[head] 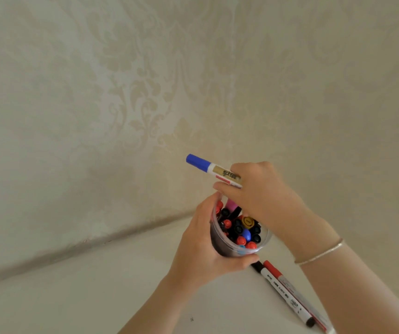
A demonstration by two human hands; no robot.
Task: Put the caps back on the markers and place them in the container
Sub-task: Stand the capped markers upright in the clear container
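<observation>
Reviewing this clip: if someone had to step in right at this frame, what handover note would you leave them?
Left hand: grips the clear container, raised off the white table.
Right hand: holds the blue-capped marker above the container, cap pointing away to the left, not yet put in.
Done: the container is already packed with capped markers standing on end.
Left: drop in the blue one, then deal with the black marker and the red marker lying side by side on the table at right. Both look capped; their far ends run under the right forearm.
</observation>
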